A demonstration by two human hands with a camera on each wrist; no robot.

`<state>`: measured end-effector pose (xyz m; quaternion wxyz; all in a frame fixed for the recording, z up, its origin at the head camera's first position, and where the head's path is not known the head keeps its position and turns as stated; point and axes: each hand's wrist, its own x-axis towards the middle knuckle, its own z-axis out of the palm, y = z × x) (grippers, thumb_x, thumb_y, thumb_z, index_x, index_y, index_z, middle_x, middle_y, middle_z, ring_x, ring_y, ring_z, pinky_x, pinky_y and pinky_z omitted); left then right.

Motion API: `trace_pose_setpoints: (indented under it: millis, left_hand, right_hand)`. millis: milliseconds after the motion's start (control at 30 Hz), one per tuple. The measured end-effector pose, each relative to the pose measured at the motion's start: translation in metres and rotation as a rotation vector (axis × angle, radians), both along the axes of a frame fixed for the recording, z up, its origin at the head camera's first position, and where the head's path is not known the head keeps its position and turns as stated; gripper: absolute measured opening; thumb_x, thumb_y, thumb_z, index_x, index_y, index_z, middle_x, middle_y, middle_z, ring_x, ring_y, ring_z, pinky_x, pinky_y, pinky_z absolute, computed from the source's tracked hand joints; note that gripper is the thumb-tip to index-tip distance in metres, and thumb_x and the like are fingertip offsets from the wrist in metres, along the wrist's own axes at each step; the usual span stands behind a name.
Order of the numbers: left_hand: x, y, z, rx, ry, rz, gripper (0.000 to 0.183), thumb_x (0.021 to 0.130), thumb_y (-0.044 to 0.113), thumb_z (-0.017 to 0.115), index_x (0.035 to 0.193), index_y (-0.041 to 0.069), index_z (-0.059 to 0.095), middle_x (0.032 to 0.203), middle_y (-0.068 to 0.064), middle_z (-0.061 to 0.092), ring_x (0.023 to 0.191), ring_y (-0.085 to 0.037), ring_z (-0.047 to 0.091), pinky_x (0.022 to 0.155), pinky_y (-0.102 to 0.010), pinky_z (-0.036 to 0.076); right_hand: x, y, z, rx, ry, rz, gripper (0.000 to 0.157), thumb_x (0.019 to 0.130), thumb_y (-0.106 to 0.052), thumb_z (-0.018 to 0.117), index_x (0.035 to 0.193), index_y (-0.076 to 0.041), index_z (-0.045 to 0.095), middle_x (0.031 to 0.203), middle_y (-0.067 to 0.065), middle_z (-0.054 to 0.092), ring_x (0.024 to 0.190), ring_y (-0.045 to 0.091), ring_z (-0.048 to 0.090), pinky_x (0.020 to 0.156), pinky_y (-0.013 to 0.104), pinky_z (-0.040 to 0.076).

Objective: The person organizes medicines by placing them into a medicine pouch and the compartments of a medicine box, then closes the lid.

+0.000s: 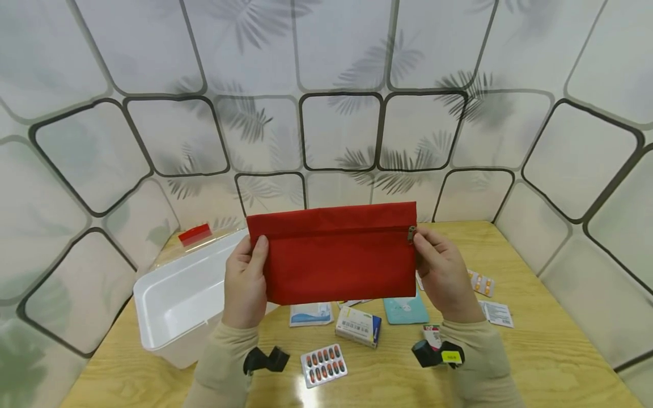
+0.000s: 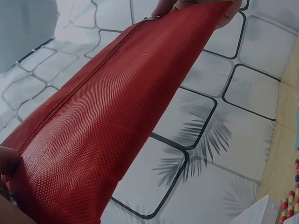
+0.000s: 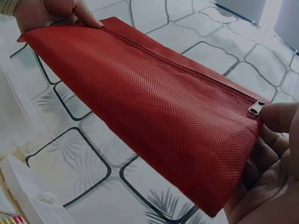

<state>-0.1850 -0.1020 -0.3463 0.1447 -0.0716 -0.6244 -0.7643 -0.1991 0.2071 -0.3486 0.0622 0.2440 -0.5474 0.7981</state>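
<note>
A flat red zipper pouch (image 1: 339,260) is held up above the table, its long side level and its zipper running along the upper part. My left hand (image 1: 246,280) grips its left end, thumb on the front face. At the right end my right hand (image 1: 445,275) pinches the edge beside the metal zipper pull (image 1: 411,234). The zipper looks closed along its length. In the right wrist view the zipper pull (image 3: 255,108) sits right by the right thumb and finger. The pouch hides part of the table behind it.
A white plastic bin (image 1: 173,306) stands at the left, with a clear red-topped bag (image 1: 195,233) behind it. On the wooden table (image 1: 275,391) lie a capsule blister pack (image 1: 323,365), a medicine box (image 1: 358,326), a teal packet (image 1: 406,309), a blue-white packet (image 1: 311,314) and an orange pill blister (image 1: 481,283).
</note>
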Motion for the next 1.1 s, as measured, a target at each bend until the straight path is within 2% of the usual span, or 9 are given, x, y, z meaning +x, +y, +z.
trace_pose_setpoints:
  millis: [200, 467, 600, 667, 767, 833, 900, 967, 1100]
  left_hand:
    - [0.002, 0.000, 0.002, -0.049, 0.034, 0.029, 0.036, 0.097, 0.039, 0.055, 0.123, 0.015, 0.058, 0.109, -0.012, 0.062, 0.089, -0.034, 0.061, 0.068, -0.046, 0.057]
    - [-0.004, -0.001, -0.003, -0.084, 0.014, 0.043, 0.036, 0.097, 0.040, 0.054, 0.122, 0.014, 0.058, 0.107, -0.011, 0.062, 0.088, -0.033, 0.061, 0.068, -0.044, 0.057]
    - [-0.008, 0.002, -0.007, -0.112, -0.020, 0.076, 0.034, 0.097, 0.032, 0.056, 0.125, 0.012, 0.055, 0.108, -0.011, 0.061, 0.090, -0.030, 0.061, 0.072, -0.041, 0.057]
    - [-0.007, 0.006, -0.008, -0.165, 0.007, 0.120, 0.036, 0.097, 0.026, 0.057, 0.130, 0.012, 0.051, 0.112, -0.009, 0.060, 0.091, -0.028, 0.059, 0.073, -0.039, 0.056]
    - [-0.003, 0.014, -0.009, -0.296, 0.146, 0.249, 0.044, 0.095, 0.016, 0.060, 0.135, 0.008, 0.045, 0.120, -0.007, 0.055, 0.100, -0.024, 0.054, 0.080, -0.035, 0.052]
    - [0.001, 0.021, -0.009, -0.393, 0.276, 0.352, 0.043, 0.093, 0.011, 0.061, 0.133, 0.003, 0.046, 0.121, -0.008, 0.054, 0.104, -0.023, 0.052, 0.080, -0.035, 0.049]
    - [0.006, 0.029, -0.009, -0.449, 0.410, 0.406, 0.037, 0.090, 0.006, 0.062, 0.125, -0.001, 0.051, 0.117, -0.011, 0.056, 0.104, -0.023, 0.052, 0.081, -0.037, 0.047]
    - [0.013, 0.039, -0.009, -0.477, 0.515, 0.381, 0.028, 0.089, 0.003, 0.062, 0.116, -0.002, 0.057, 0.109, -0.012, 0.061, 0.099, -0.022, 0.056, 0.079, -0.037, 0.048]
    - [0.029, 0.061, -0.011, -0.489, 0.634, 0.185, 0.020, 0.088, 0.002, 0.063, 0.108, 0.001, 0.062, 0.099, -0.009, 0.066, 0.089, -0.020, 0.062, 0.077, -0.034, 0.052]
  right_hand:
    - [0.002, -0.002, 0.001, 0.058, -0.009, -0.039, 0.012, 0.101, -0.007, 0.047, 0.108, -0.004, 0.056, 0.107, 0.005, 0.061, 0.098, 0.018, 0.059, 0.084, 0.028, 0.052]
    - [0.001, -0.005, 0.001, 0.077, -0.025, -0.083, 0.021, 0.103, -0.015, 0.045, 0.112, -0.001, 0.058, 0.110, 0.007, 0.062, 0.096, 0.020, 0.060, 0.081, 0.030, 0.053]
    - [0.006, -0.008, 0.005, 0.142, -0.110, -0.212, 0.029, 0.101, -0.027, 0.050, 0.116, -0.004, 0.059, 0.107, 0.007, 0.062, 0.092, 0.020, 0.061, 0.074, 0.033, 0.056]
    - [0.011, -0.008, 0.009, 0.181, -0.150, -0.302, 0.035, 0.099, -0.032, 0.052, 0.118, -0.004, 0.059, 0.105, 0.009, 0.061, 0.090, 0.021, 0.061, 0.072, 0.034, 0.057]
    - [0.020, -0.009, 0.015, 0.219, -0.161, -0.424, 0.042, 0.097, -0.036, 0.055, 0.122, -0.002, 0.059, 0.105, 0.011, 0.062, 0.089, 0.024, 0.061, 0.070, 0.032, 0.057]
    - [0.025, -0.011, 0.019, 0.226, -0.125, -0.480, 0.042, 0.097, -0.034, 0.055, 0.121, 0.000, 0.060, 0.105, 0.012, 0.064, 0.089, 0.025, 0.061, 0.070, 0.031, 0.057]
    - [0.030, -0.014, 0.023, 0.233, -0.063, -0.527, 0.037, 0.097, -0.030, 0.056, 0.119, 0.000, 0.062, 0.103, 0.012, 0.066, 0.086, 0.026, 0.063, 0.069, 0.030, 0.057]
    - [0.033, -0.018, 0.024, 0.254, 0.021, -0.563, 0.031, 0.098, -0.023, 0.055, 0.115, 0.000, 0.065, 0.100, 0.012, 0.068, 0.084, 0.025, 0.064, 0.069, 0.029, 0.057]
    - [0.037, -0.029, 0.022, 0.368, 0.206, -0.604, 0.021, 0.098, -0.010, 0.055, 0.110, 0.000, 0.068, 0.095, 0.011, 0.070, 0.080, 0.018, 0.067, 0.067, 0.026, 0.057]
